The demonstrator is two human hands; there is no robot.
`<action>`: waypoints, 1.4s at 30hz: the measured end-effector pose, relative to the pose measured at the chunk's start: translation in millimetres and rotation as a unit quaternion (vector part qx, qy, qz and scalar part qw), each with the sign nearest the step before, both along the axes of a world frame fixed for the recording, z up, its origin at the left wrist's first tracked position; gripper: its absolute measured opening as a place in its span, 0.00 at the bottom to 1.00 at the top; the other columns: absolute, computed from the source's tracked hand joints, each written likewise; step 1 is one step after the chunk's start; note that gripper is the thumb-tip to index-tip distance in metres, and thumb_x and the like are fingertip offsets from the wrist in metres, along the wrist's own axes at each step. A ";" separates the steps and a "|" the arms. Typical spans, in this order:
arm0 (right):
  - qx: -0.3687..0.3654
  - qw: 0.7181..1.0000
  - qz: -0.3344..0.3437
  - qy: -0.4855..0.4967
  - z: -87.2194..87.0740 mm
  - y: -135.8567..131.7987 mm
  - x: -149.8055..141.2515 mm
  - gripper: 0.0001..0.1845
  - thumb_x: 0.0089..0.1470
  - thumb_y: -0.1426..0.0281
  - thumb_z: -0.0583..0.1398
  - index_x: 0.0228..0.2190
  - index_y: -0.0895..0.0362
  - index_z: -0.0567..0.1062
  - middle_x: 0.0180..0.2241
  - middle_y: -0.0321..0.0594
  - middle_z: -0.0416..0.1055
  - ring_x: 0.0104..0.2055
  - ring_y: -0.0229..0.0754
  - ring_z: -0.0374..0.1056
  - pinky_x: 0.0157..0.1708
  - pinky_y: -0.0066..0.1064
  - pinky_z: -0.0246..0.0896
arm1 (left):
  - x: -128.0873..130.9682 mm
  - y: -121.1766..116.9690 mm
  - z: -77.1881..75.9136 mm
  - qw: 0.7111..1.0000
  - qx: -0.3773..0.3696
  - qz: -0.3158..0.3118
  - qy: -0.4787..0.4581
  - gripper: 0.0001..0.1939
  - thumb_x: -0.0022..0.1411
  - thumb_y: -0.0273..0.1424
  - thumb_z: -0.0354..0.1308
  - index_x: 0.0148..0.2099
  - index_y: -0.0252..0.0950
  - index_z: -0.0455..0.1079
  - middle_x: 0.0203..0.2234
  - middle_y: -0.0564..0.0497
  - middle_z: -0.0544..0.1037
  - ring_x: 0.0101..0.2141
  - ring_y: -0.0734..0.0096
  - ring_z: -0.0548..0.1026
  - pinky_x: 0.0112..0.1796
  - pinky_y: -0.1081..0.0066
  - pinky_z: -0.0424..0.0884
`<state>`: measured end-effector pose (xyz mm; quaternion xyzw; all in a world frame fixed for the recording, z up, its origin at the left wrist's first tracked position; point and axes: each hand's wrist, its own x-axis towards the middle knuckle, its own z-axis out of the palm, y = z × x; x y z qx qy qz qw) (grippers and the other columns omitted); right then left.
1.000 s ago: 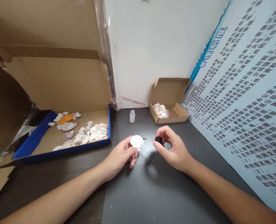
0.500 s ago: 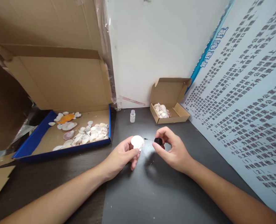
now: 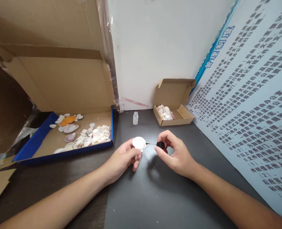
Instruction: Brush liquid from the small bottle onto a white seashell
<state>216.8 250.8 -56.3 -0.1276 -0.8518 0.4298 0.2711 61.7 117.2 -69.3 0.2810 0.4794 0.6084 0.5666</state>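
Note:
Between the thumb and fingers of my left hand [image 3: 124, 156] is a white scallop shell [image 3: 138, 142], its broad face turned up toward me. My right hand [image 3: 175, 154] pinches the black cap of a brush [image 3: 160, 145]. A thin, pale stem runs left from the cap to a small dark tip, which is at the shell's right edge; I cannot tell for certain whether it touches. Beyond both hands a small clear glass bottle [image 3: 135, 119] with a label stands upright and uncapped on the dark mat.
At left, an open blue-edged cardboard box [image 3: 43, 136] holds many shells, one of them orange. A smaller open cardboard box [image 3: 179, 122] with shells stands at the back right. A white panel [image 3: 155, 54] rises behind, and a printed sign [image 3: 248, 95] leans along the right.
My left hand has shifted slightly left with the shell, and its face has tilted. The brush has moved slightly left, its tip now at the shell's edge.

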 end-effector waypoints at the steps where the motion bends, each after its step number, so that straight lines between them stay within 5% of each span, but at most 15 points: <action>1: 0.002 1.000 -0.009 0.003 0.1 0.3 0.2 0.07 0.55 0.72 0.59 0.34 0.53 0.64 0.26 0.30 0.58 0.25 0.34 0.57 0.27 0.28 0.57 | 0.0 0.0 0.1 1.000 0.000 -0.002 0.000 0.06 0.58 0.29 0.58 0.36 0.34 0.64 0.20 0.59 0.67 0.16 0.84 0.62 0.18 0.80 0.63; 14: -0.041 0.999 -0.003 0.018 -0.6 1.2 -0.2 0.06 0.58 0.69 0.58 0.36 0.53 0.63 0.27 0.31 0.58 0.26 0.35 0.57 0.26 0.28 0.56 | -0.4 0.1 1.9 1.000 -0.003 -0.009 0.004 0.06 0.58 0.29 0.57 0.38 0.34 0.64 0.22 0.58 0.69 0.16 0.84 0.64 0.19 0.79 0.64; 42: -0.007 1.000 -0.005 0.001 2.1 0.5 0.5 0.08 0.54 0.72 0.60 0.33 0.53 0.63 0.25 0.31 0.58 0.25 0.35 0.57 0.26 0.29 0.58 | -0.8 0.4 0.1 1.000 -0.004 -0.007 0.006 0.08 0.58 0.31 0.59 0.37 0.35 0.63 0.22 0.59 0.68 0.16 0.83 0.63 0.19 0.78 0.62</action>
